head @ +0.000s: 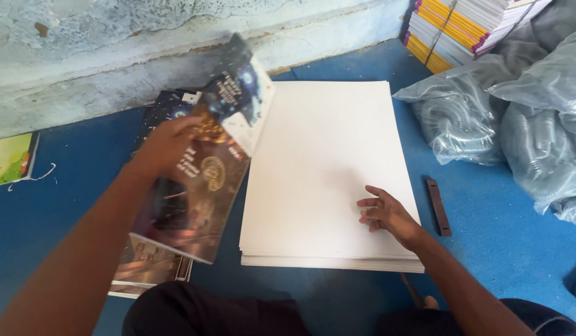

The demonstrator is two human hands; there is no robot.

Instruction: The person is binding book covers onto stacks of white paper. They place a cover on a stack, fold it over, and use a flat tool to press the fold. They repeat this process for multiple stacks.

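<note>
Head view shows my left hand (166, 146) pinching a glossy dark printed cover sheet (198, 186), lifted and tilted over a similar pile at left. My right hand (384, 214) rests with fingers loosely curled on the matte white paper stack (325, 143) lying centre on the blue floor (493, 230).

Glossy printed card covers (198, 186); matt white paper stack (328, 168); clear crinkled plastic bags (512, 118); matt blue floor (487, 236).

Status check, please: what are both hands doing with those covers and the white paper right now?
Left hand lifting a dark printed cover off the cover pile. Right hand resting flat on the white sheet stack. Nothing between them.
</note>
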